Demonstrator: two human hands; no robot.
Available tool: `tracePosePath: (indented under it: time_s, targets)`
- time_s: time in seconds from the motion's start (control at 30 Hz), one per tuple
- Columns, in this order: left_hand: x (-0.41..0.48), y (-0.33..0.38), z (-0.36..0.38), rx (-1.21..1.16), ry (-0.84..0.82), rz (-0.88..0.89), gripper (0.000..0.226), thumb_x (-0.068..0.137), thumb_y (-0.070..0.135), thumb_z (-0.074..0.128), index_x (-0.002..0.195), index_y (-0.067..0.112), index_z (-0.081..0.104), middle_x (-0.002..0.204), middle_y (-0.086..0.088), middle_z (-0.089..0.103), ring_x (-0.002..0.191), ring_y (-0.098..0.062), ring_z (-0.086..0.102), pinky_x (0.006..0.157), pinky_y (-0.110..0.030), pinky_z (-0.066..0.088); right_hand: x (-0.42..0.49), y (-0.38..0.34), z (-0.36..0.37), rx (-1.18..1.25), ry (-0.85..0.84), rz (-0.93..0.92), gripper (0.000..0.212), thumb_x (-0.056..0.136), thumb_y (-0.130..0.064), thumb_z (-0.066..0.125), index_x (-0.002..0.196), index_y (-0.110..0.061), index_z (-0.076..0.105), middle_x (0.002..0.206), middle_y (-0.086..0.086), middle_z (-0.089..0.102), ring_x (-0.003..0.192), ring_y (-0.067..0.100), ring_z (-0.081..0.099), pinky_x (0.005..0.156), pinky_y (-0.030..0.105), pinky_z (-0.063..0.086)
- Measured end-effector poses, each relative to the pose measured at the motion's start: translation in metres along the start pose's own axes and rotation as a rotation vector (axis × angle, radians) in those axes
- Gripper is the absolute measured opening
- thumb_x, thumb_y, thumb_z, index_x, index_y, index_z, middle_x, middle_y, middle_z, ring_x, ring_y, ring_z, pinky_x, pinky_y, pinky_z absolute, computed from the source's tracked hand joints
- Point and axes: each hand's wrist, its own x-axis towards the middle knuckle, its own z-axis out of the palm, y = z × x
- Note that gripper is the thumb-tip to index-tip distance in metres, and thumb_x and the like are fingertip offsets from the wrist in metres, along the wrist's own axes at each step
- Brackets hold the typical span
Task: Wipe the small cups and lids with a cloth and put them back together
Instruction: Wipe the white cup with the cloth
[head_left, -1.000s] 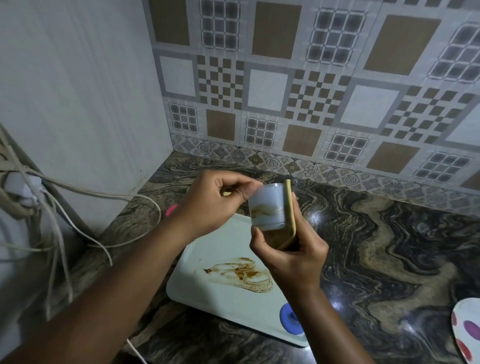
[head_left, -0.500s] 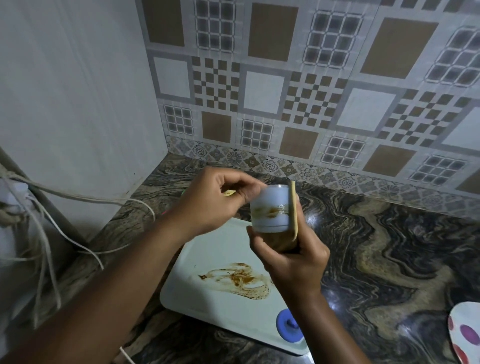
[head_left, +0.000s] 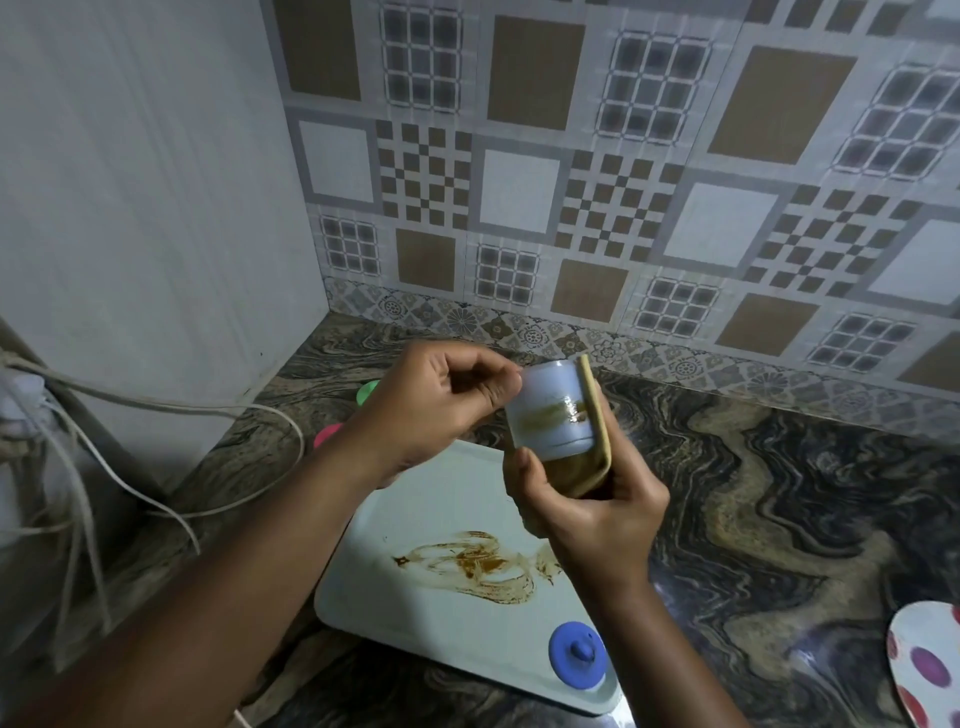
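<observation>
left hand (head_left: 436, 410) is pinching the stained little blue cup (head_left: 550, 410), right hand (head_left: 587, 499) is gripping a yellow cloth (head_left: 592, 431) against it, blue lid (head_left: 577, 656) below.

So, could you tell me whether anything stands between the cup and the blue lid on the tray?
Nothing visible does. The left hand and the right hand, with the cloth, hold the cup above the tray. The blue lid lies uncovered at the tray's near corner, with only a brown smear between.
</observation>
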Motion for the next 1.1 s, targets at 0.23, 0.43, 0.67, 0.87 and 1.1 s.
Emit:
tracePosePath:
  time_s: [0.23, 0.43, 0.67, 0.87, 1.1]
  targets:
    - [-0.002, 0.010, 0.008, 0.332, 0.052, 0.131, 0.005, 0.088, 0.023, 0.072, 0.085, 0.020, 0.075, 0.082, 0.009, 0.073, 0.080, -0.009, 0.067, 0.074, -0.032, 0.055, -0.004, 0.003, 0.006, -0.389, -0.042, -0.339, 0.072, 0.073, -0.028, 0.086, 0.132, 0.006, 0.062, 0.111, 0.012, 0.076, 0.093, 0.017, 0.075, 0.074, 0.031, 0.060]
    - [-0.002, 0.005, -0.003, 0.130, -0.028, 0.083, 0.025, 0.086, 0.034, 0.067, 0.107, 0.023, 0.075, 0.106, 0.009, 0.075, 0.103, -0.007, 0.069, 0.090, -0.036, 0.057, -0.004, -0.008, 0.005, -0.185, -0.008, -0.221, 0.063, 0.072, -0.027, 0.086, 0.131, -0.020, 0.064, 0.086, 0.005, 0.075, 0.069, 0.009, 0.071, 0.062, 0.027, 0.057]
    - [-0.002, 0.012, -0.001, 0.310, 0.025, 0.149, 0.006, 0.084, 0.028, 0.075, 0.090, 0.028, 0.077, 0.086, 0.015, 0.073, 0.085, -0.002, 0.066, 0.073, -0.016, 0.051, -0.004, 0.003, 0.007, -0.415, -0.088, -0.318, 0.068, 0.070, -0.032, 0.092, 0.121, 0.006, 0.069, 0.080, 0.010, 0.073, 0.066, 0.017, 0.065, 0.063, 0.028, 0.055]
    - [-0.007, 0.012, -0.005, 0.265, -0.055, 0.097, 0.033, 0.087, 0.032, 0.069, 0.120, 0.031, 0.070, 0.118, 0.016, 0.070, 0.115, 0.004, 0.060, 0.098, -0.028, 0.052, -0.001, 0.001, 0.001, -0.275, -0.123, -0.204, 0.068, 0.079, -0.047, 0.084, 0.128, -0.003, 0.068, 0.077, 0.001, 0.073, 0.051, 0.025, 0.062, 0.049, 0.039, 0.053]
    - [-0.004, 0.006, -0.016, 0.068, -0.037, 0.087, 0.018, 0.078, 0.023, 0.076, 0.095, 0.018, 0.076, 0.102, 0.005, 0.077, 0.101, -0.016, 0.071, 0.087, -0.044, 0.058, 0.000, 0.001, -0.007, -0.403, -0.154, -0.342, 0.076, 0.070, -0.018, 0.093, 0.133, 0.008, 0.059, 0.076, 0.002, 0.071, 0.057, 0.009, 0.061, 0.057, 0.028, 0.057]
